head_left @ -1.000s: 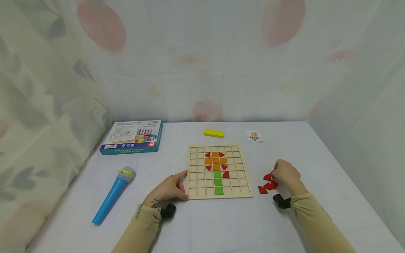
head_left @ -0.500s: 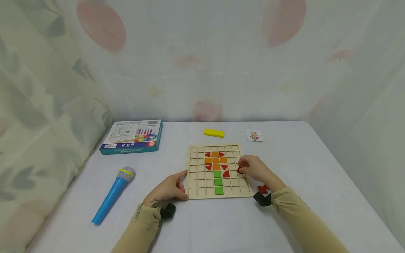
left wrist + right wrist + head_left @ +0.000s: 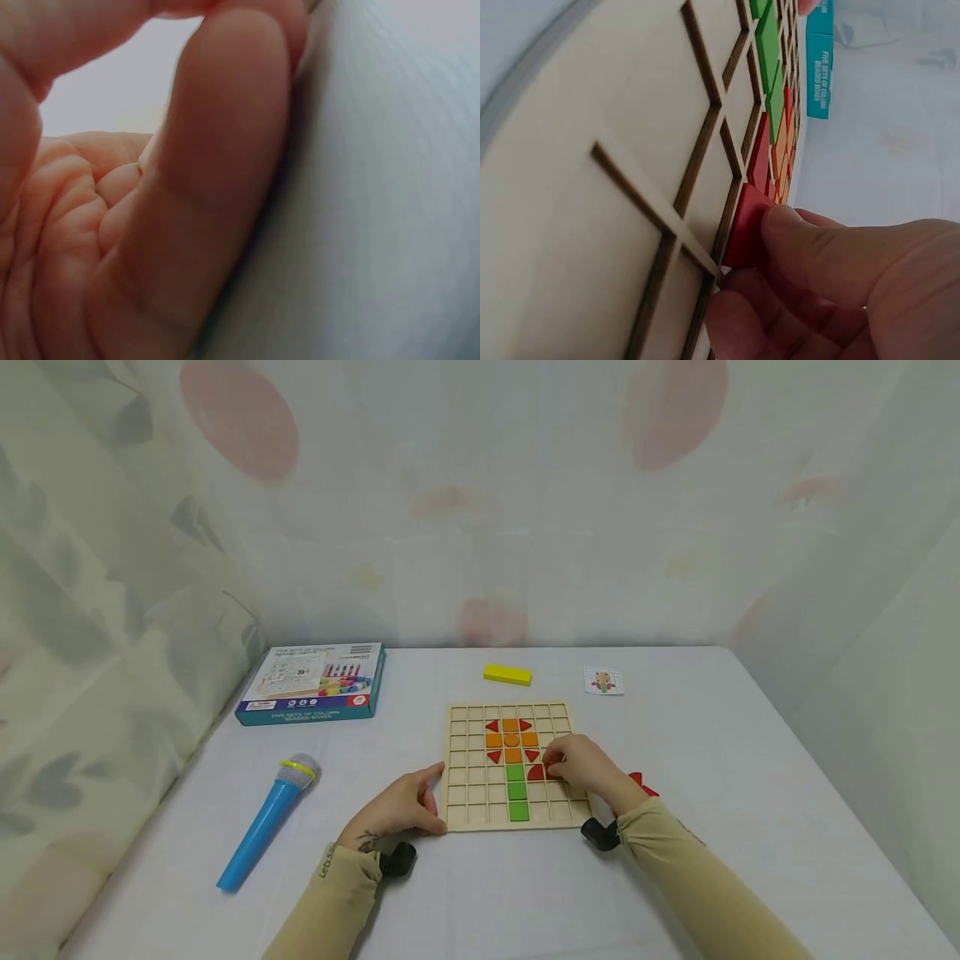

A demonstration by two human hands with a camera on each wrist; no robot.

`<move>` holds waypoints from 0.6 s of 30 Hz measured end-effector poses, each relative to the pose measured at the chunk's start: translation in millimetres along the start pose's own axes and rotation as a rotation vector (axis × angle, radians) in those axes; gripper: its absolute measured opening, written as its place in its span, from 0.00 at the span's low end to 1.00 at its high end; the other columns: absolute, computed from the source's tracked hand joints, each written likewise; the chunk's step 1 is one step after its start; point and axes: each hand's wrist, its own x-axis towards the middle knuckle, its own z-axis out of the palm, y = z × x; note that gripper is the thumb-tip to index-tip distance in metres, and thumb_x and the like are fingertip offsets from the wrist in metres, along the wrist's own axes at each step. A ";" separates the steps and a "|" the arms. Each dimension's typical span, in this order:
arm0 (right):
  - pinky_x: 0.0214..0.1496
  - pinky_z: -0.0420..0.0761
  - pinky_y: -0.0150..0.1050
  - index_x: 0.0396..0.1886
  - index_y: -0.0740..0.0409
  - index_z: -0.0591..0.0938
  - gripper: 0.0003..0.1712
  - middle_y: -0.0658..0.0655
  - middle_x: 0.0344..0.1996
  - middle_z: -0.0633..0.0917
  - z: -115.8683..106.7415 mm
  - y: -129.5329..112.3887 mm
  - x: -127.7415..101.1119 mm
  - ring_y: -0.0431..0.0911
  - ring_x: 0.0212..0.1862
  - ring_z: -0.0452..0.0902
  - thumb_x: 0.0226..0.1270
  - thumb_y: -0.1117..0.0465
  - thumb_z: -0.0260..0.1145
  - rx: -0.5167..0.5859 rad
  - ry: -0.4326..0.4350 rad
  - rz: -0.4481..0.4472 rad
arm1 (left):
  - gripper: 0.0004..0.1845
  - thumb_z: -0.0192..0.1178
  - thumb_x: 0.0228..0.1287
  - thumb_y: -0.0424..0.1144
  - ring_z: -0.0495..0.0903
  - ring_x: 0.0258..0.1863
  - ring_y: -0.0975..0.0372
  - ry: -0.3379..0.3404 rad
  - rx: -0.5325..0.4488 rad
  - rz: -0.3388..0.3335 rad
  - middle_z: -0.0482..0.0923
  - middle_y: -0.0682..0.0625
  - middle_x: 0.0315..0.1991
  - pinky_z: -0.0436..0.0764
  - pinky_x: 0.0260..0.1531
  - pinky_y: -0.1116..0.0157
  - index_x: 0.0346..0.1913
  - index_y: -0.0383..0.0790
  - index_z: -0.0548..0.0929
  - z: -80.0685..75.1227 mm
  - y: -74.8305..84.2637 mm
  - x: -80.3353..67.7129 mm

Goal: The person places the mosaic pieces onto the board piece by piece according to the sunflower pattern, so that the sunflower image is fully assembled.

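Note:
My right hand [image 3: 588, 768] pinches a red quarter-circle tile [image 3: 746, 225] between thumb and fingertips. That tile sits at a cell of the wooden grid board [image 3: 459, 794], beside another red quarter-circle tile [image 3: 536, 772]. Fingers cover part of it in the head view. My left hand [image 3: 397, 806] rests on the table, with index finger and thumb spread and touching the board's left edge. On the board, green squares [image 3: 517, 792] form a column below orange tiles [image 3: 513, 757], with red triangles [image 3: 494, 757] around the orange ones.
More red tiles [image 3: 643, 783] lie right of the board, partly behind the right wrist. Behind it are a yellow block [image 3: 507, 675] and a small pattern card [image 3: 603, 681]. To the left lie a boxed set [image 3: 307, 685] and a blue toy microphone [image 3: 262, 831].
My right hand has moved left from the loose red tiles, carrying one onto the board beside the other red quarter-circle. The left hand has stayed at the board's edge.

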 end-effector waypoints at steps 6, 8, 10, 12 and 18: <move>0.38 0.71 0.38 0.28 0.54 0.81 0.04 0.47 0.24 0.77 3.3 -1.5 1.7 0.42 0.30 0.69 0.50 0.64 0.65 -0.057 0.004 0.010 | 0.54 0.73 0.29 0.34 0.70 0.18 0.61 0.006 -0.002 -0.009 0.71 0.46 0.21 0.69 0.17 0.66 0.66 0.44 0.54 -0.8 -0.7 0.6; 0.37 0.71 0.38 0.27 0.55 0.81 0.03 0.47 0.23 0.77 3.6 -2.2 1.3 0.42 0.29 0.69 0.50 0.64 0.65 -0.078 0.006 0.009 | 0.54 0.73 0.29 0.34 0.70 0.18 0.60 0.005 0.002 -0.008 0.71 0.46 0.21 0.69 0.17 0.66 0.66 0.44 0.54 -1.0 -1.0 0.7; 0.36 0.71 0.38 0.26 0.54 0.81 0.02 0.47 0.24 0.78 3.0 -2.7 0.1 0.42 0.29 0.69 0.51 0.63 0.65 -0.097 0.005 0.006 | 0.54 0.73 0.29 0.34 0.70 0.18 0.61 0.003 0.015 -0.001 0.71 0.46 0.21 0.69 0.17 0.66 0.66 0.44 0.54 -1.3 -1.3 0.7; 0.36 0.71 0.38 0.28 0.54 0.82 0.03 0.47 0.26 0.78 -0.2 -3.0 -2.0 0.41 0.30 0.70 0.52 0.62 0.64 -0.096 0.014 0.008 | 0.55 0.73 0.29 0.35 0.70 0.18 0.60 0.001 0.029 0.006 0.72 0.46 0.21 0.69 0.17 0.66 0.66 0.43 0.53 -1.3 -1.4 0.8; 0.32 0.71 0.38 0.36 0.57 0.82 0.09 0.51 0.30 0.79 -30.1 6.0 -17.4 0.43 0.32 0.71 0.55 0.60 0.61 -0.057 0.100 0.025 | 0.55 0.73 0.30 0.36 0.70 0.18 0.60 0.002 0.048 0.014 0.72 0.46 0.22 0.70 0.17 0.66 0.66 0.43 0.53 -1.9 -2.9 1.5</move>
